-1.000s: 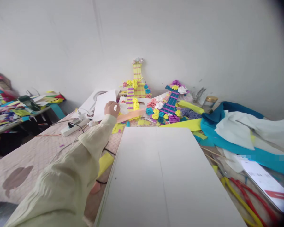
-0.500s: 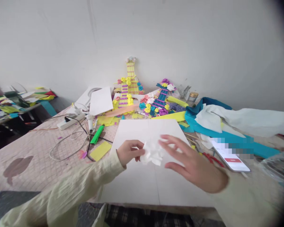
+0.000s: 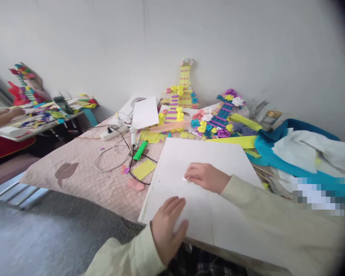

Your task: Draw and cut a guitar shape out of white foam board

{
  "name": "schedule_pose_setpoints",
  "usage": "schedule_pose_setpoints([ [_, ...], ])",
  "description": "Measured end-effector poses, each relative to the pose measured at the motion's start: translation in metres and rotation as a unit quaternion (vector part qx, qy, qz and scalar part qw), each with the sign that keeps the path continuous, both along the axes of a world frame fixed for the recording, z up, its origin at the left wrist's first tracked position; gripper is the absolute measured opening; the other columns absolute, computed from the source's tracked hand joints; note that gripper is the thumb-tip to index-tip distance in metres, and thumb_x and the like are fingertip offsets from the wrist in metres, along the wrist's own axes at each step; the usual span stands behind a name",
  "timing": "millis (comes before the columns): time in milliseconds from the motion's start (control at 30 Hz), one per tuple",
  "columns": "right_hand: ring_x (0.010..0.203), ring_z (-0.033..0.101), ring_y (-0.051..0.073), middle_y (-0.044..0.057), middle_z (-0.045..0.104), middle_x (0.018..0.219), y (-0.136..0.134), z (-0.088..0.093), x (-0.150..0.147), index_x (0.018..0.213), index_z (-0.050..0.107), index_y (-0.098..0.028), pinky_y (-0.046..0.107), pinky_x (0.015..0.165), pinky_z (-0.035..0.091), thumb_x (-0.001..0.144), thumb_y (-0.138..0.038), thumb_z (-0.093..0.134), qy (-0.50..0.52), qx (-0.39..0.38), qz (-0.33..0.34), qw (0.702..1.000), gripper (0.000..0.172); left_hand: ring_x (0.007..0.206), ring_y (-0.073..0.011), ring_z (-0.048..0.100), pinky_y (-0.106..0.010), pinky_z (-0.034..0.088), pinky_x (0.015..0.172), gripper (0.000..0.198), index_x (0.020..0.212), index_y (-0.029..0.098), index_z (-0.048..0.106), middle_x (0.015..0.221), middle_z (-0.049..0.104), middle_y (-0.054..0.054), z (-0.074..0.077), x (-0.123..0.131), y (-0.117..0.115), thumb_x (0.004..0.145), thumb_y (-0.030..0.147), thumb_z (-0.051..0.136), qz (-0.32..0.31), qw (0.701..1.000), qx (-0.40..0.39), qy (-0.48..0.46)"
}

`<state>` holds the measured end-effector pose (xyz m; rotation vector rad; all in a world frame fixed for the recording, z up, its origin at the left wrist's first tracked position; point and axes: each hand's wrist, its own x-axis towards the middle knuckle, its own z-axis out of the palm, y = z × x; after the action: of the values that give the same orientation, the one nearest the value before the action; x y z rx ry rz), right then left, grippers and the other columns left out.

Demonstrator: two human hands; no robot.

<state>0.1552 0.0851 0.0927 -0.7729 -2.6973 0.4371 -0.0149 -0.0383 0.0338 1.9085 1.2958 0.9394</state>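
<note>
A large white board (image 3: 207, 153) lies flat on the table in front of me. My left hand (image 3: 167, 226) rests flat on its near left corner, fingers stretched out. Further in, my right hand (image 3: 206, 177) lies palm down on the board with its fingers curled over a small white piece (image 3: 184, 179) that peeks out at the fingertips. What the piece is cannot be made out.
Behind the board stand colourful guitar-shaped crafts with paper flowers (image 3: 184, 97), a white sheet (image 3: 145, 112), a power strip (image 3: 112, 133) with cables, a green marker (image 3: 140, 150) and yellow paper (image 3: 143, 169). Blue and white cloth (image 3: 299, 149) is heaped right. Another person's arm (image 3: 2, 117) is at a far-left table.
My left hand came back from the far crafts with a crumpled white piece, both hands met over the board, and now both hands press down on it. The view has swung left.
</note>
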Motion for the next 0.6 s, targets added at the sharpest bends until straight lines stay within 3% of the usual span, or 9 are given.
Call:
schedule_pose_setpoints([
  [100, 0.081, 0.055, 0.013, 0.006, 0.058, 0.087, 0.028, -0.017, -0.025, 0.087, 0.064, -0.016, 0.025, 0.076, 0.040, 0.080, -0.011, 0.050, -0.035, 0.018, -0.014, 0.999, 0.017, 0.120, -0.0276, 0.037, -0.046, 0.039, 0.094, 0.051, 0.126, 0.013, 0.041, 0.126, 0.048, -0.012, -0.026, 0.005, -0.022, 0.077, 0.024, 0.046, 0.007, 0.978, 0.126, 0.166],
  [267, 0.071, 0.055, 0.015, 0.007, 0.057, 0.077, 0.053, -0.051, -0.050, 0.073, 0.066, -0.012, 0.028, 0.070, 0.042, 0.079, -0.010, 0.050, -0.069, 0.017, -0.010, 0.997, 0.017, 0.121, -0.0255, 0.037, -0.041, 0.042, 0.094, 0.053, 0.128, 0.008, 0.037, 0.129, 0.044, -0.013, -0.053, 0.005, -0.025, 0.080, 0.030, 0.043, 0.002, 0.943, 0.207, 0.261],
  [333, 0.070, 0.056, 0.013, 0.006, 0.057, 0.077, 0.044, -0.059, -0.053, 0.070, 0.065, -0.013, 0.026, 0.069, 0.043, 0.079, -0.011, 0.050, -0.072, 0.013, 0.008, 0.997, 0.017, 0.121, -0.0257, 0.038, -0.041, 0.043, 0.093, 0.054, 0.127, 0.008, 0.039, 0.128, 0.046, -0.013, -0.058, 0.005, -0.022, 0.079, 0.033, 0.043, 0.012, 0.937, 0.238, 0.256],
  [500, 0.071, 0.053, 0.009, -0.001, 0.057, 0.080, -0.015, -0.066, -0.074, 0.072, 0.062, -0.020, 0.018, 0.066, 0.041, 0.078, -0.013, 0.052, -0.071, 0.002, 0.124, 0.990, 0.014, 0.110, -0.0259, 0.049, -0.038, 0.046, 0.088, 0.052, 0.118, 0.011, 0.050, 0.114, 0.058, -0.012, -0.074, 0.011, -0.019, 0.080, 0.043, 0.038, 0.078, 0.928, 0.306, 0.200],
  [600, 0.077, 0.051, 0.012, 0.001, 0.057, 0.085, -0.011, -0.063, -0.100, 0.076, 0.061, -0.020, 0.021, 0.069, 0.041, 0.081, -0.014, 0.047, -0.094, 0.049, 0.175, 0.979, 0.016, 0.109, -0.0253, 0.051, -0.037, 0.046, 0.087, 0.051, 0.114, 0.011, 0.054, 0.108, 0.061, -0.011, -0.081, 0.014, -0.019, 0.081, 0.044, 0.034, 0.110, 0.922, 0.327, 0.175],
])
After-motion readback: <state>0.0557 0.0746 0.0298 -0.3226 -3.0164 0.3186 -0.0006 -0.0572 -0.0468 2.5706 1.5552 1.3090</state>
